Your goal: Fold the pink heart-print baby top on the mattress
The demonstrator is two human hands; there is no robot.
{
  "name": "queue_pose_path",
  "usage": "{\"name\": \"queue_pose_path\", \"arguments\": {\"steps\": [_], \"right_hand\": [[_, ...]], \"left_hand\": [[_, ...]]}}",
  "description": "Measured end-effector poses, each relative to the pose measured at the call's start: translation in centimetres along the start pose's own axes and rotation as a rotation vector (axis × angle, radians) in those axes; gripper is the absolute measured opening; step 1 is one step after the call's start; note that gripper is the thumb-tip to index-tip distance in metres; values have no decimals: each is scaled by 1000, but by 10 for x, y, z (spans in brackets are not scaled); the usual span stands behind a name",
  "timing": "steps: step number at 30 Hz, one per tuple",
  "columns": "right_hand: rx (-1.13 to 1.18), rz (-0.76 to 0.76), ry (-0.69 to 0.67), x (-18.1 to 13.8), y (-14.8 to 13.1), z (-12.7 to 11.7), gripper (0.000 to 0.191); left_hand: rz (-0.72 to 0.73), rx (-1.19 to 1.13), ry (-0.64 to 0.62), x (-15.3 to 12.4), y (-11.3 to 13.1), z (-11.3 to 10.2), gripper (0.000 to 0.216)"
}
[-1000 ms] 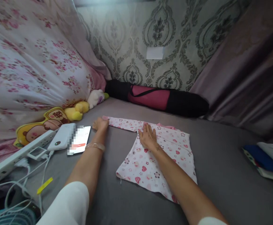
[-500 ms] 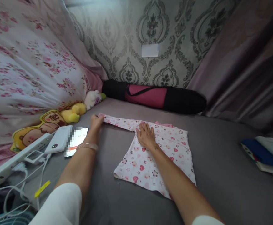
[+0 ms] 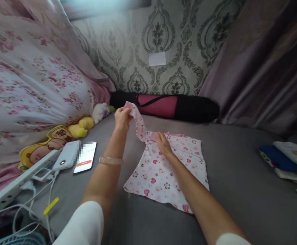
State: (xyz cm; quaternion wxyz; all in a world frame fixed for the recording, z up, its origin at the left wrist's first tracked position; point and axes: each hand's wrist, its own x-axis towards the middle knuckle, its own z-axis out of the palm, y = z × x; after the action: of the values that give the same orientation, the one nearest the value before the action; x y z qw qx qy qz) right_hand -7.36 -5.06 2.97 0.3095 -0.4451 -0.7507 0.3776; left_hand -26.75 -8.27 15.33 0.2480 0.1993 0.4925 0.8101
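Note:
A white child's long-sleeved top (image 3: 161,180), printed with pink hearts and flowers, lies flat on the grey bed sheet. My left hand (image 3: 122,117) pinches its left sleeve near the pink cuff (image 3: 129,104) and holds it up off the sheet, so the sleeve curves down to the shoulder. My right hand (image 3: 164,144) rests on the upper part of the top, fingers stretched out beside a pink band of cloth (image 3: 153,136). More pink edging shows along the top's far side.
To the left are a phone (image 3: 85,160), a white power bank (image 3: 67,156), a power strip (image 3: 27,180) with cables, and plush toys (image 3: 78,129). A black and pink long bag (image 3: 161,106) lies along the wall. Folded cloth items (image 3: 286,158) sit at the right.
My left hand has lifted the sleeve end off the sheet and moved it up and to the right. My right hand stays on the top, turned more onto its edge.

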Motion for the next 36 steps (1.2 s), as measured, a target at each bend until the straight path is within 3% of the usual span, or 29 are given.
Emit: {"name": "queue_pose_path", "arguments": {"steps": [3,6,10,12,14,16,19,22,26,30,36], "right_hand": [[502,262,90,1,2,-33,44],[901,474,41,-7,10,-68,41],[1111,558,8,-21,28,-105,42],[1126,585,18,-27,35,-117,48],[1084,606,27,-30,39,-125,57],[998,612,23,-32,39,-130,66],[826,601,15,-32,38,-131,62],[653,590,90,-28,41,-128,32],[490,545,241,-21,49,-125,10],[312,521,323,-19,62,-130,16],[-56,485,367,-25,72,-142,21]], "left_hand": [[2,22,-99,-35,-15,34,27],[29,37,-221,-71,-44,65,25],[46,136,-360,-118,-88,93,23],[24,192,-499,-137,-108,98,29],[31,275,-679,-147,-121,97,35],[72,393,-773,-144,-129,90,31],[129,554,-654,-117,-130,72,26],[176,687,-492,-78,-125,46,31],[191,915,-462,-44,-119,15,46],[210,1083,-581,-41,-126,-1,48],[341,1244,-817,-52,-143,-7,45]]}}
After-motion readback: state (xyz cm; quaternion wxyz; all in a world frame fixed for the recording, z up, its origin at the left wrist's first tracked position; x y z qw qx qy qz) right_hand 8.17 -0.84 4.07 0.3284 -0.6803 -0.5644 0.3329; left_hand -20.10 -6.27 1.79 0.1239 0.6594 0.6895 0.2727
